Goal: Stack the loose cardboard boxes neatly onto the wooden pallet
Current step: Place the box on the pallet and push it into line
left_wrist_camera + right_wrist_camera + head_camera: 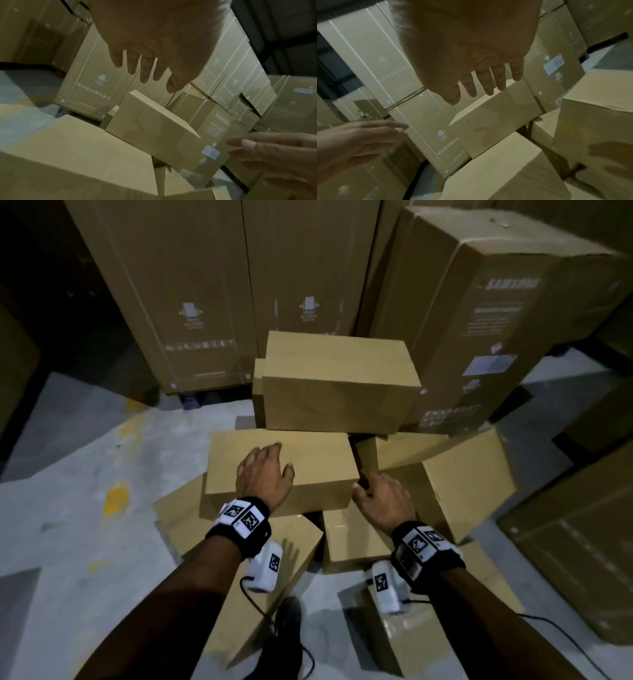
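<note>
A pile of plain loose cardboard boxes lies on the floor in front of me. My left hand (269, 463) is spread flat over the top of the nearest box (318, 460), fingers straight; whether it touches is unclear. My right hand (375, 491) is at that box's right edge, fingers loosely extended and holding nothing. In the left wrist view the left hand (145, 70) is open above the box (72, 148). The right wrist view shows the right hand (486, 83) open over the same box (505, 173). Another box (335, 385) sits higher behind. No pallet is in view.
Tall printed cartons (191, 285) stand as a wall behind the pile, and one large carton (496, 320) leans at the right. More loose boxes (462, 477) lie right of and under the near one. Bare grey floor (68, 460) stretches to the left.
</note>
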A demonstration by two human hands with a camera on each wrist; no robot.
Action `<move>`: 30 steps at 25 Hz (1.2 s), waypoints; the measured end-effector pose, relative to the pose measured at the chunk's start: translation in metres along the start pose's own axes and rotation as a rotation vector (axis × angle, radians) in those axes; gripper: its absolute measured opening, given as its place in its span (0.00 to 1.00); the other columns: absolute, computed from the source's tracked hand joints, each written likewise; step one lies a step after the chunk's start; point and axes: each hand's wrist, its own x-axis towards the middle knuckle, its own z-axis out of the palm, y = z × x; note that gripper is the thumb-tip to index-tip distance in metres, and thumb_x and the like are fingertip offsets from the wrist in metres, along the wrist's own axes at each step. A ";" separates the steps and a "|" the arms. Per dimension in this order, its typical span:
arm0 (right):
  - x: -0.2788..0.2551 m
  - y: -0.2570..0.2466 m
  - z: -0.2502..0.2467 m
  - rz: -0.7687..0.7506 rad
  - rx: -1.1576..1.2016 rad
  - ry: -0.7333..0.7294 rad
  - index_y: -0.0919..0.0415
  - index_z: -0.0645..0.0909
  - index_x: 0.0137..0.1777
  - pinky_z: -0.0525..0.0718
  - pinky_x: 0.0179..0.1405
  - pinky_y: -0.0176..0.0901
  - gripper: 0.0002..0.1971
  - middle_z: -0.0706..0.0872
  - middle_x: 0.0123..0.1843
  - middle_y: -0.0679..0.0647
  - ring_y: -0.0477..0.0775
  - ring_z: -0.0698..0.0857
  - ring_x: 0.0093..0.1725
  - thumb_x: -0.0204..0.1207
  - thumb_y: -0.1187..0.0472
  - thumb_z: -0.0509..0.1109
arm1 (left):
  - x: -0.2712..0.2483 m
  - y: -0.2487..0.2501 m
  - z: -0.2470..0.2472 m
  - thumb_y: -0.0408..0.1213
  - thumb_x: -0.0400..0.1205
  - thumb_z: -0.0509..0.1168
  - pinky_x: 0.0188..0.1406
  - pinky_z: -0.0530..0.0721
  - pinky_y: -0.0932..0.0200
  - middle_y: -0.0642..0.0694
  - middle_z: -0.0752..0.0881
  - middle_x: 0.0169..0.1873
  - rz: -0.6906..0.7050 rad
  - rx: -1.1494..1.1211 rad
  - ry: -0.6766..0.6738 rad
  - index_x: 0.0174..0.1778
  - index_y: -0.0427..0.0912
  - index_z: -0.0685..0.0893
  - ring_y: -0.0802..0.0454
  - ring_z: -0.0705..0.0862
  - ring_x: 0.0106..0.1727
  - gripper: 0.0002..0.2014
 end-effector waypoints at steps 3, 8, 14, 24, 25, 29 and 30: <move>0.060 -0.007 -0.018 0.042 -0.032 -0.012 0.56 0.74 0.75 0.76 0.71 0.59 0.23 0.80 0.74 0.58 0.63 0.77 0.72 0.86 0.43 0.60 | 0.074 0.008 -0.003 0.48 0.86 0.59 0.77 0.68 0.45 0.40 0.75 0.76 0.000 -0.015 0.004 0.79 0.42 0.70 0.40 0.68 0.79 0.26; 0.148 -0.014 -0.054 0.086 -0.016 0.025 0.56 0.73 0.77 0.75 0.72 0.56 0.24 0.79 0.75 0.60 0.64 0.77 0.74 0.86 0.44 0.60 | 0.182 0.027 -0.018 0.48 0.86 0.59 0.73 0.71 0.44 0.36 0.76 0.74 -0.016 0.003 -0.022 0.77 0.39 0.72 0.37 0.70 0.77 0.25; 0.269 0.005 -0.089 0.247 0.200 0.030 0.55 0.66 0.85 0.73 0.77 0.59 0.34 0.73 0.82 0.61 0.66 0.73 0.79 0.84 0.39 0.64 | 0.291 0.048 -0.026 0.49 0.86 0.59 0.76 0.68 0.43 0.41 0.70 0.81 -0.030 -0.002 -0.016 0.82 0.43 0.68 0.38 0.67 0.80 0.28; 0.464 0.067 -0.101 0.419 0.311 0.085 0.51 0.57 0.87 0.66 0.81 0.66 0.44 0.64 0.86 0.61 0.68 0.64 0.84 0.76 0.35 0.69 | 0.449 0.023 0.028 0.66 0.81 0.55 0.81 0.61 0.37 0.40 0.55 0.86 -0.287 0.038 -0.135 0.86 0.50 0.56 0.35 0.57 0.84 0.41; 0.479 0.072 -0.100 0.444 0.307 0.059 0.50 0.54 0.88 0.64 0.82 0.67 0.45 0.59 0.88 0.62 0.69 0.62 0.85 0.77 0.35 0.69 | 0.462 0.017 0.035 0.70 0.78 0.51 0.81 0.60 0.36 0.41 0.54 0.87 -0.278 0.080 -0.171 0.86 0.52 0.55 0.35 0.55 0.85 0.43; 0.527 0.091 -0.096 0.518 0.221 0.020 0.51 0.48 0.90 0.60 0.83 0.69 0.50 0.54 0.89 0.65 0.71 0.57 0.86 0.76 0.30 0.67 | 0.492 0.003 0.052 0.72 0.78 0.49 0.83 0.54 0.35 0.41 0.46 0.88 -0.356 0.102 -0.195 0.87 0.50 0.50 0.35 0.47 0.87 0.45; 0.537 0.093 -0.095 0.527 0.217 0.030 0.51 0.48 0.90 0.61 0.83 0.70 0.51 0.55 0.88 0.66 0.72 0.58 0.85 0.75 0.30 0.68 | 0.497 0.001 0.053 0.72 0.79 0.51 0.83 0.54 0.36 0.40 0.45 0.87 -0.389 0.076 -0.194 0.88 0.50 0.49 0.34 0.47 0.87 0.46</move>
